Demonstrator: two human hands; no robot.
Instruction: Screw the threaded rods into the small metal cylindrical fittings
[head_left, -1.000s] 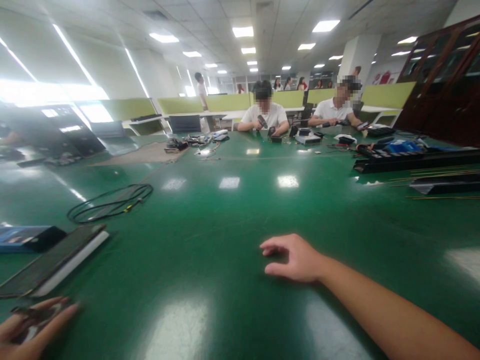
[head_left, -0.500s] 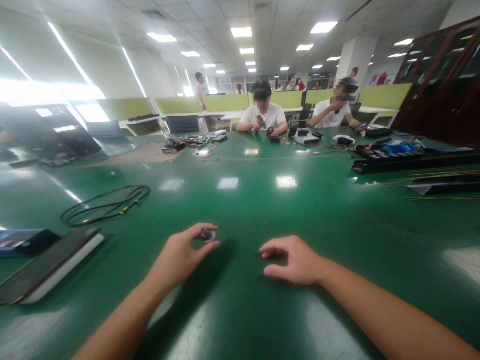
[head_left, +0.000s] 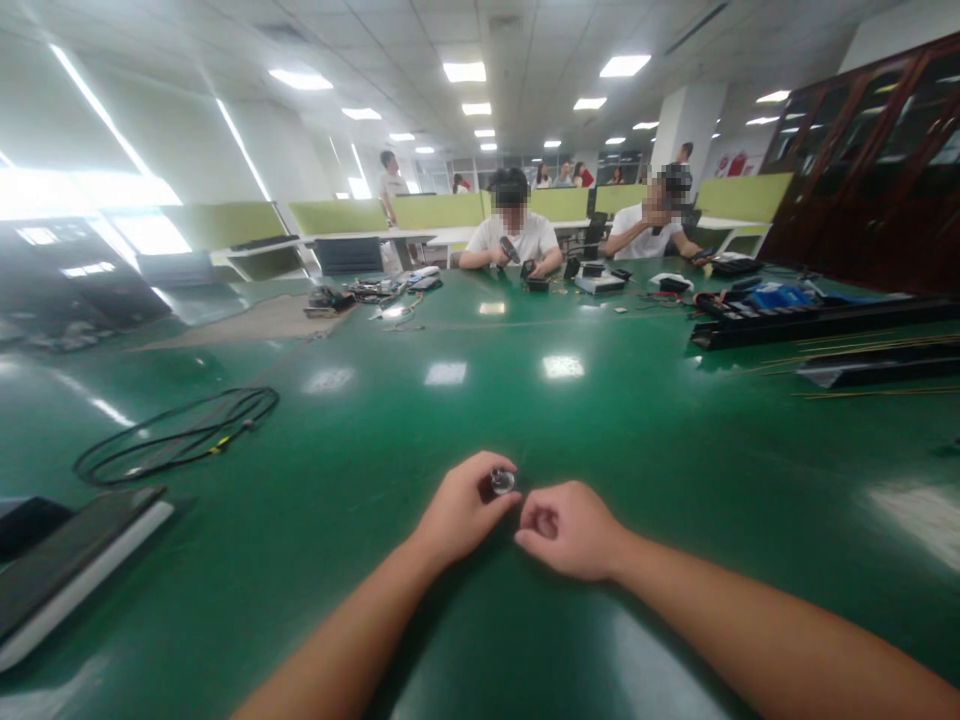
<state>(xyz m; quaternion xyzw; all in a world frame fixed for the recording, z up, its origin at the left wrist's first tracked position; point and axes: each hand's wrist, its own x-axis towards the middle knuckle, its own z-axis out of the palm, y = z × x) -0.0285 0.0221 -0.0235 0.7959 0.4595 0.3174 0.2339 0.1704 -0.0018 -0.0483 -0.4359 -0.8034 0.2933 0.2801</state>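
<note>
My left hand (head_left: 461, 508) pinches a small round object (head_left: 503, 482) between thumb and fingers, just above the green tabletop (head_left: 390, 420). The object has a shiny, clear or metallic rim with a darker part at its middle; its exact kind is too small to make out. Close beside it on the right is my right hand (head_left: 574, 530), its fingers loosely curled. A gap shows between the right thumb and fingertips, and nothing is visible in it. The two hands nearly meet, and I cannot tell whether they touch.
A coiled black cable (head_left: 176, 435) lies at left, behind a dark flat slab with a white edge (head_left: 82, 570). Black trays (head_left: 795, 325) and thin rods sit at right. Across the table, two people (head_left: 517, 240) sit among electronic parts (head_left: 382, 288).
My left hand has moved right with the small round object, up close to my right hand. The right fingers have curled in more. The view has shifted slightly to the right.
</note>
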